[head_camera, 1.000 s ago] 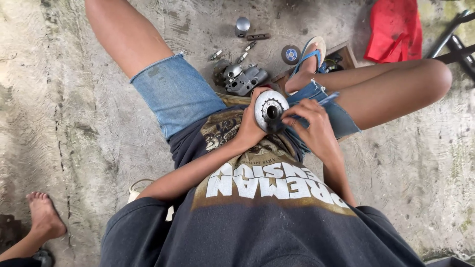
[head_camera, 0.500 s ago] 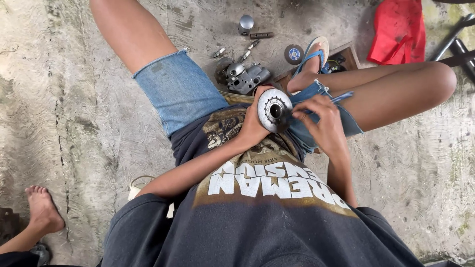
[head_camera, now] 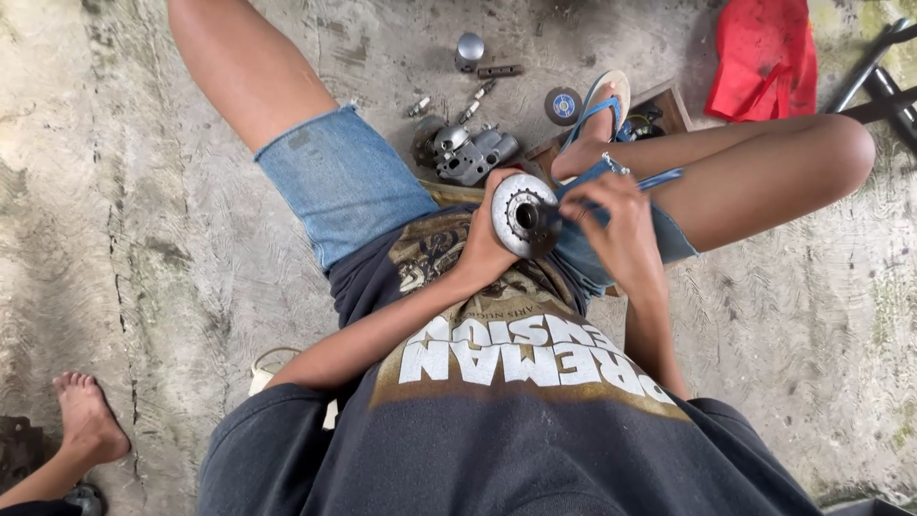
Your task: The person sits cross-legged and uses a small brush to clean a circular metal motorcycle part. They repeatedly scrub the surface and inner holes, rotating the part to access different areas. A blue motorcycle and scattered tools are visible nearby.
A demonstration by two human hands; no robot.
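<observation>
Across the lap, over a concrete floor: seated person, denim shorts, dark printed shirt.

Item 1. Red cloth, far right, crumpled on the floor.

Item 2. Grey metal housing, far of the hands, centre; a round cutting disc, a small silver cylinder and loose bolts lie beyond it.

Item 3. Round toothed metal disc, face toward the camera, dark bore at centre. Left hand closed around its left rim and back, holding it above the lap.

Item 4. Right hand, touching the disc from the right, closed on a thin blue tool. Tool's long axis runs left-right; its working end points left into the bore.

Unclear: the tool's tip, the disc's rear. Another person's bare foot near left, cut off.
</observation>
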